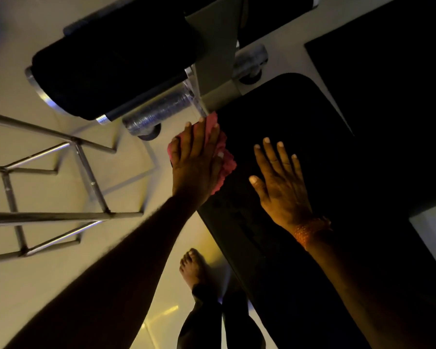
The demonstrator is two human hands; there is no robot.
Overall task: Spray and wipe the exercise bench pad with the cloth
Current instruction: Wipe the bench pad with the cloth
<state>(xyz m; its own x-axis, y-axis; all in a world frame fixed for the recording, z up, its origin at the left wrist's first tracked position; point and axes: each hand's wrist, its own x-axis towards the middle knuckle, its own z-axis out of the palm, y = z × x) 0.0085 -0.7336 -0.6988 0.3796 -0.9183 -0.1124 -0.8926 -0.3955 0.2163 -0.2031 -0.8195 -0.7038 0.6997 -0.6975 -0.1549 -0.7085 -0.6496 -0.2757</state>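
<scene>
Dim room, pale floor [23, 285]. Left hand [196, 162], fingers straight, presses pink cloth [228, 163] flat on the black bench pad [275, 109], at its edge. Right hand [280, 182] close beside, palm down on pad, fingers spread, holding nothing; orange band [310, 230] at wrist. Left of left hand: steel frame [61, 217]. Beyond it: padded roller [111, 71].

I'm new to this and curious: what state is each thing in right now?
Bench pad: flat, dark; wetness unclear.
Pink cloth: crumpled, on the pad's edge.
Left hand: fingers straight, pressing the cloth.
Right hand: open, fingers spread, flat on the pad.
</scene>
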